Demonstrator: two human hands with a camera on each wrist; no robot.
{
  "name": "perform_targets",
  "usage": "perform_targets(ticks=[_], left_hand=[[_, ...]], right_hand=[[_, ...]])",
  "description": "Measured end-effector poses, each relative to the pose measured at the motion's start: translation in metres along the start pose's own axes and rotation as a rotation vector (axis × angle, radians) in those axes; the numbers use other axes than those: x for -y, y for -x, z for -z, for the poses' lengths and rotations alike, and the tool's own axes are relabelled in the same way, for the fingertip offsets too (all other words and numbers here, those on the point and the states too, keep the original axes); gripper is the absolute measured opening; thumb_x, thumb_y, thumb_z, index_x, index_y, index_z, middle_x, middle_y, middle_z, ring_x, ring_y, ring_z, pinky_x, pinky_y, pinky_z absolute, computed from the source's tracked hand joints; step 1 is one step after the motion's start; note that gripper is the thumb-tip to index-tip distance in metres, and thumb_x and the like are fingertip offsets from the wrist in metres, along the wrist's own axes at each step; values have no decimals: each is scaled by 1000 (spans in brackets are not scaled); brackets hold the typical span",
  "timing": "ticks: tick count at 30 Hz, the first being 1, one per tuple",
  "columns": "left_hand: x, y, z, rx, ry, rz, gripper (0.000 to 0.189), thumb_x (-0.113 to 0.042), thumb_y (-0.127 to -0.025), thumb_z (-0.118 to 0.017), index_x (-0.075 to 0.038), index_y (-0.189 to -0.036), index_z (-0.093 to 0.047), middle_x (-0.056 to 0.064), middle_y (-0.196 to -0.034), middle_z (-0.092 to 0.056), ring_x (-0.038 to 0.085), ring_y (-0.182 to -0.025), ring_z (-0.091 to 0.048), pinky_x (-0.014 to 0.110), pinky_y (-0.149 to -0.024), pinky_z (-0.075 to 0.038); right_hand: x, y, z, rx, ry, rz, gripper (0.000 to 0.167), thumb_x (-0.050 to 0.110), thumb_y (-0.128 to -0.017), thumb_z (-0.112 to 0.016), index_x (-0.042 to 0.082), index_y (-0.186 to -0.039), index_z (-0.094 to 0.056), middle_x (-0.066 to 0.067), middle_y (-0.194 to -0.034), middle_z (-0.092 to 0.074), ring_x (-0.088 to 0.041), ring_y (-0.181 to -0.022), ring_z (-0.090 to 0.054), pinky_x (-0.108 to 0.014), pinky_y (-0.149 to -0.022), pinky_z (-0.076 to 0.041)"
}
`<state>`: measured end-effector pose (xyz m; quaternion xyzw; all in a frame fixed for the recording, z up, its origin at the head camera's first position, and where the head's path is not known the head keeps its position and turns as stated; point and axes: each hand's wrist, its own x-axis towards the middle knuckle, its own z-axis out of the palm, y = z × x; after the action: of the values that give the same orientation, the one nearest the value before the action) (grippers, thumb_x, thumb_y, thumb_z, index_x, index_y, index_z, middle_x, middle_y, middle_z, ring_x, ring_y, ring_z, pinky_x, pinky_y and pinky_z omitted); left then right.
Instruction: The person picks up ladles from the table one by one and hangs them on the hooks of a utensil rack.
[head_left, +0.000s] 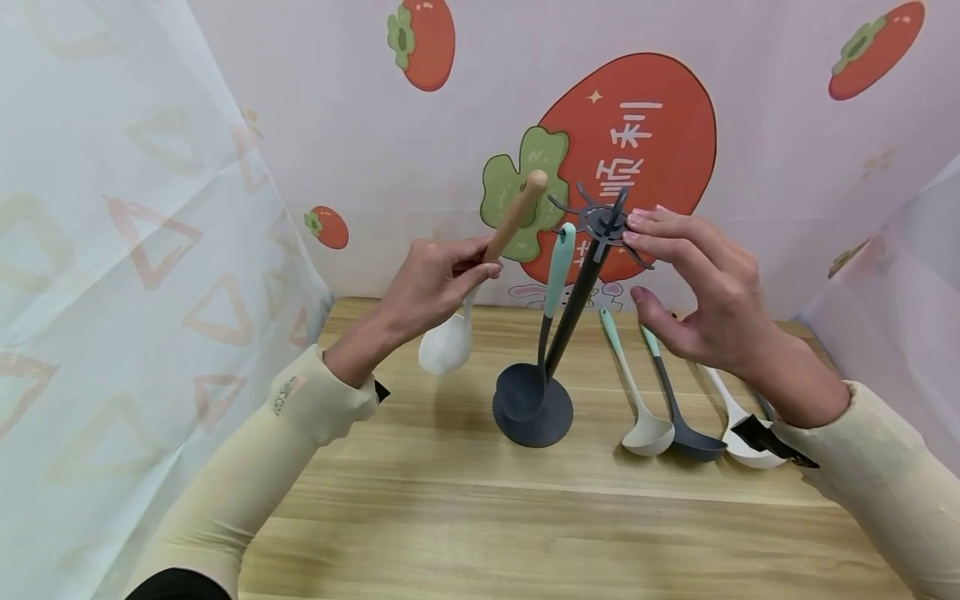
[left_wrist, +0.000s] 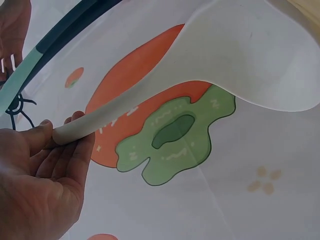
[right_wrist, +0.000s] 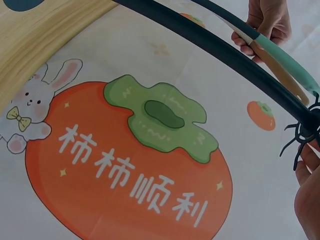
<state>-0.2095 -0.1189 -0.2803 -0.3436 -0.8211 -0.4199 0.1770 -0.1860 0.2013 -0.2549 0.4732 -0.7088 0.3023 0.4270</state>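
My left hand [head_left: 438,283] pinches a white ladle [head_left: 446,343] by its wooden handle [head_left: 517,217], with the bowl hanging down over the table. In the left wrist view the ladle's white neck and bowl [left_wrist: 255,55] fill the upper right. Beside it stands a dark utensil rack [head_left: 577,308] with a round base and curved hooks on top. From one hook hangs a dark ladle [head_left: 557,275] with a mint handle. The fingertips of my right hand [head_left: 708,287] touch the rack's hook ring [head_left: 602,223], the thumb standing apart from it.
Right of the rack several ladles lie on the wooden table: a pale mint-handled ladle [head_left: 647,435], a dark ladle [head_left: 697,443] and a white ladle [head_left: 738,437] among them. The right forearm partly covers these. A printed cloth [head_left: 360,125] hangs behind the table.
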Motion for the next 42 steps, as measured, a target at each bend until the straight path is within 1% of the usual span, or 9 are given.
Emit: perform_targets(ticks=[5, 9, 12, 16, 22, 26, 31, 36, 42], left_hand=[[-2, -2, -3, 18, -3, -22, 31, -6, -96, -77, 2, -126, -76, 12, -99, -81, 16, -79, -74, 22, -64, -53], [-3, -3, -5, 31, 10, -38, 31, -6, -96, -77, 3, -125, -75, 12, -97, -80, 17, -77, -74, 22, -63, -53], [-2, -5, -7, 41, 11, -54, 25, -6, -97, -76, 3, -120, -77, 10, -92, -79, 17, -72, -71, 21, -60, -51], [-1, -6, -10, 58, 7, -83, 14, -6, -98, -75, 2, -109, -77, 6, -81, -72, 14, -63, -61, 21, -54, -43], [-1, -8, -13, 77, 35, -114, 7, -5, -98, -75, 1, -102, -75, 5, -73, -60, 10, -59, -50, 22, -51, -34], [-1, -8, -16, 86, 56, -113, 8, -5, -98, -75, 1, -104, -75, 6, -73, -61, 10, -58, -47, 22, -51, -32], [0, -8, -17, 91, 57, -108, 12, -5, -98, -75, 0, -108, -77, 4, -74, -63, 9, -57, -46, 22, -50, -31], [1, -8, -19, 100, 51, -109, 11, -4, -98, -74, 0, -108, -77, 2, -73, -63, 9, -55, -44, 22, -50, -30], [2, -9, -19, 130, 43, -109, 16, -5, -99, -73, 0, -113, -77, 8, -74, -65, 9, -56, -45, 22, -51, -31]], right_hand=[[-1, 1, 1, 9, 2, 2, 54, 42, -102, -60, -9, -115, -73, -29, -121, -69, -45, -119, -68, -35, -118, -45], [-2, 1, 1, 13, -7, -3, 53, 42, -102, -61, -8, -116, -73, -28, -122, -69, -44, -121, -68, -36, -118, -45], [-2, 2, 1, 16, -7, -5, 53, 41, -102, -60, -8, -116, -73, -28, -122, -69, -44, -121, -68, -36, -118, -45], [-2, 2, 1, 16, -6, -3, 53, 41, -102, -60, -9, -115, -72, -29, -121, -69, -44, -121, -68, -36, -119, -45], [-1, 2, 0, 12, -18, -16, 56, 44, -102, -60, -9, -115, -72, -28, -121, -69, -39, -126, -67, -35, -118, -44], [-1, 1, 0, 7, -19, -17, 56, 45, -103, -60, -9, -114, -72, -29, -121, -68, -39, -125, -67, -34, -118, -44], [-2, 1, 0, 5, -23, -15, 56, 44, -103, -60, -9, -114, -72, -29, -121, -69, -39, -125, -67, -35, -118, -44], [-3, -1, -1, 1, -25, 1, 53, 41, -102, -61, -9, -115, -72, -29, -121, -69, -43, -120, -68, -38, -118, -45], [-3, -1, -1, 15, -26, 2, 50, 38, -100, -61, -9, -115, -72, -28, -121, -69, -44, -121, -68, -39, -119, -45]])
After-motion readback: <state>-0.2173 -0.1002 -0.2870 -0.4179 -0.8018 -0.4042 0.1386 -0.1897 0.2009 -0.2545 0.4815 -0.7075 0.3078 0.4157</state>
